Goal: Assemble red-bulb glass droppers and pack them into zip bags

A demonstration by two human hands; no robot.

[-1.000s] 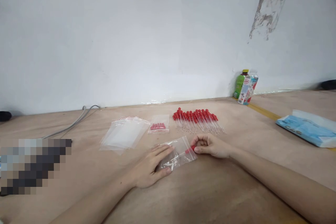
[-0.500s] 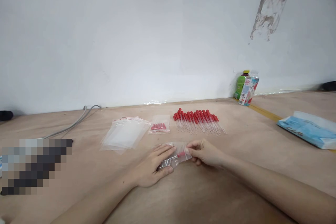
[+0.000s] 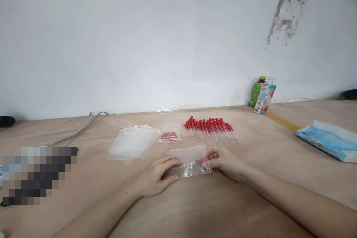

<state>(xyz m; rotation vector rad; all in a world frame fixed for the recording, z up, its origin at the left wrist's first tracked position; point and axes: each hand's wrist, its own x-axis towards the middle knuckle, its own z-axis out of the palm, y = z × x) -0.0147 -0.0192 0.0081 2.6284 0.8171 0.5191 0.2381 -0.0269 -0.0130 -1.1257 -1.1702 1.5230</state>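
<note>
A small clear zip bag (image 3: 189, 160) lies on the wooden table (image 3: 195, 208) between my hands, with a red-capped dropper partly inside it. My left hand (image 3: 156, 176) rests on the bag's left end, fingers stretched over it and thumb beneath its edge. My right hand (image 3: 224, 161) pinches the bag's right edge near the dropper's red bulb (image 3: 201, 161). Behind them lies a row of several red-bulbed glass droppers (image 3: 210, 129).
A stack of empty zip bags (image 3: 134, 143) and a filled bag of droppers (image 3: 169, 135) lie to the left of the row. A green bottle (image 3: 257, 91) and a packet stand by the wall. A blue pack (image 3: 326, 141) lies at the right, a grey cable (image 3: 80, 128) at the left.
The dropper has gone deeper into the bag. My right hand first pushed left, then drew back right, and the bag now lies flatter and stretched between both hands.
</note>
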